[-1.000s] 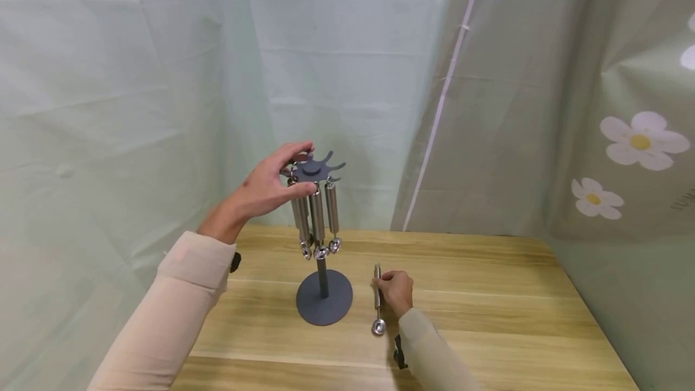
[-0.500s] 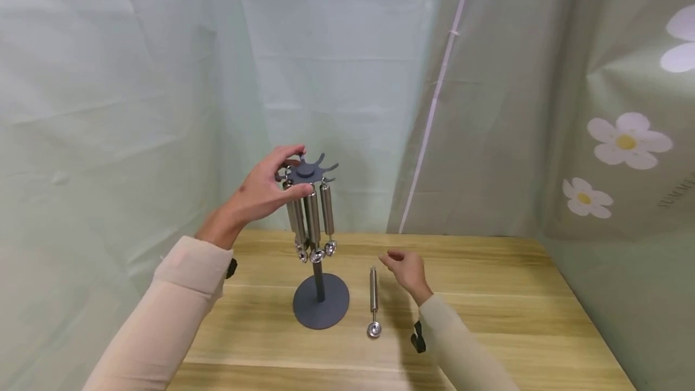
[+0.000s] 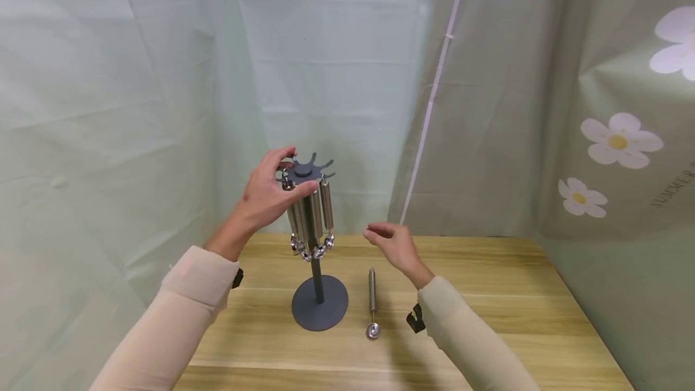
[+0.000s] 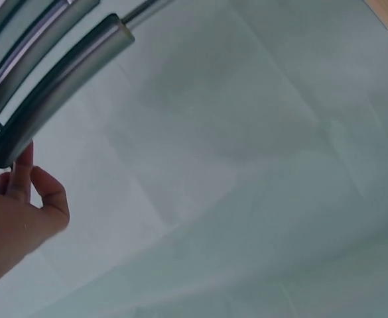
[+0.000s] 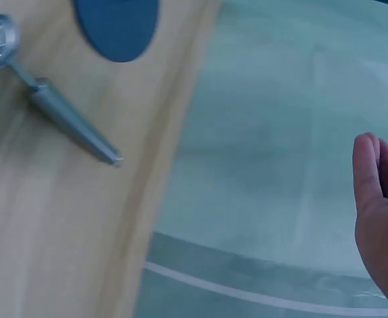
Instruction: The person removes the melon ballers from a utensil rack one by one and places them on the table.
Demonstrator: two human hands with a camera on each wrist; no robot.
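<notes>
A dark grey rack [image 3: 319, 309] stands on the wooden table [image 3: 488, 294], with a star-shaped top disc [image 3: 304, 170]. Several steel measuring spoons [image 3: 317, 210] hang from it; their handles [image 4: 54, 79] fill the top left of the left wrist view. My left hand [image 3: 269, 193] grips the edge of the top disc, thumb against the hanging handles. One steel spoon [image 3: 371, 301] lies on the table right of the rack's base, bowl toward me; the right wrist view shows this spoon [image 5: 48, 106] too. Above it hovers my right hand [image 3: 392, 244], fingers straight and holding nothing.
Pale green sheets [image 3: 136, 107] hang close behind and to the left of the table. A flowered curtain [image 3: 597, 137] closes the right side. The table's right edge [image 3: 575, 312] runs along that curtain.
My right hand has let go of the spoon on the table and risen toward the rack. The left hand stays on the top disc, and the hanging spoons have shifted round.
</notes>
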